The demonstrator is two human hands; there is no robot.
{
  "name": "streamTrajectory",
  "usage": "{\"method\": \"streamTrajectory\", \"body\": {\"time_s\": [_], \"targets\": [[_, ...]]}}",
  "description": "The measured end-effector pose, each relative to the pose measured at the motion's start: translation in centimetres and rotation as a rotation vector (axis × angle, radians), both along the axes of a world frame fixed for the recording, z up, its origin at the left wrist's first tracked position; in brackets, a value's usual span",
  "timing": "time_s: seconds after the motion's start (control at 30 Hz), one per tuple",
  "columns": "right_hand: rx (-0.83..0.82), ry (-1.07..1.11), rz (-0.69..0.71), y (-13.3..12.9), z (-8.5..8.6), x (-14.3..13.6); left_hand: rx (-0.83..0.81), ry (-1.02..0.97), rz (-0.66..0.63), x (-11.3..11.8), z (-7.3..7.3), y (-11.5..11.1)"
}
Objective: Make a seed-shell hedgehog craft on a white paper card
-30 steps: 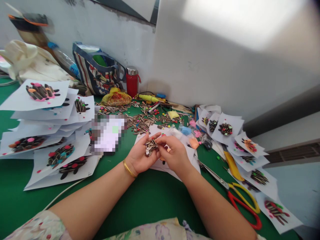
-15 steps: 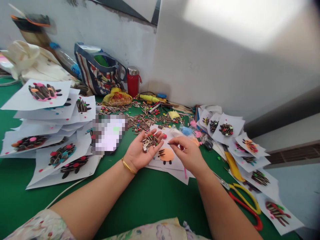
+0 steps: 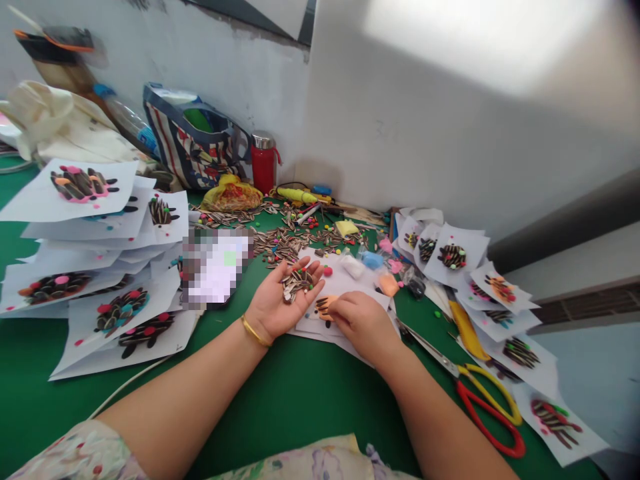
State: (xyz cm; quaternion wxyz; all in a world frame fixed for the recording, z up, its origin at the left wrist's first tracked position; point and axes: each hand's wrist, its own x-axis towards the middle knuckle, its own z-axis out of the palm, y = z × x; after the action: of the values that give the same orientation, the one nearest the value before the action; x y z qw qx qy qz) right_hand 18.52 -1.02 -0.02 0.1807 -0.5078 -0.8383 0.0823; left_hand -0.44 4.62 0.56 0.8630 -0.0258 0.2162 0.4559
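Observation:
My left hand [image 3: 270,307] lies palm up, cupped around a small heap of striped sunflower seeds [image 3: 295,285] with a few coloured bits among them. Beside it, my right hand [image 3: 367,330] is closed in a pinch, its fingertips down at an orange clay shape [image 3: 331,301] on white paper [image 3: 345,275]. Several seeds stick in the left side of that shape, and dark feet show below it. The right hand covers the rest of the shape and the seed in its fingertips. A red ball [image 3: 327,271] sits just beyond the left fingertips.
Loose seeds [image 3: 285,243] spread across the green table [image 3: 300,407]. Papers with finished seed figures stack at left [image 3: 95,200] and right [image 3: 463,257]. Scissors [image 3: 465,373] lie by my right forearm. A phone [image 3: 220,270], red flask [image 3: 263,163] and clay lumps [image 3: 373,260] stand farther back.
My right hand has moved down and slightly left, bringing the pinched seed from above the paper to the orange clay shape. The left hand still holds its seeds, almost unmoved.

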Motion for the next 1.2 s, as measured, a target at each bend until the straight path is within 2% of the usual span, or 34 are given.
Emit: {"method": "streamTrajectory", "body": {"time_s": [0.93,1.2], "targets": [[0.032,-0.093,0.005,0.3,-0.8,-0.6,0.046,-0.031,-0.027,-0.1,-0.4,-0.1],[0.098,-0.010,-0.019,0.0,0.4,-0.4,0.006,-0.017,-0.018,0.0,0.0,-0.2]]}}
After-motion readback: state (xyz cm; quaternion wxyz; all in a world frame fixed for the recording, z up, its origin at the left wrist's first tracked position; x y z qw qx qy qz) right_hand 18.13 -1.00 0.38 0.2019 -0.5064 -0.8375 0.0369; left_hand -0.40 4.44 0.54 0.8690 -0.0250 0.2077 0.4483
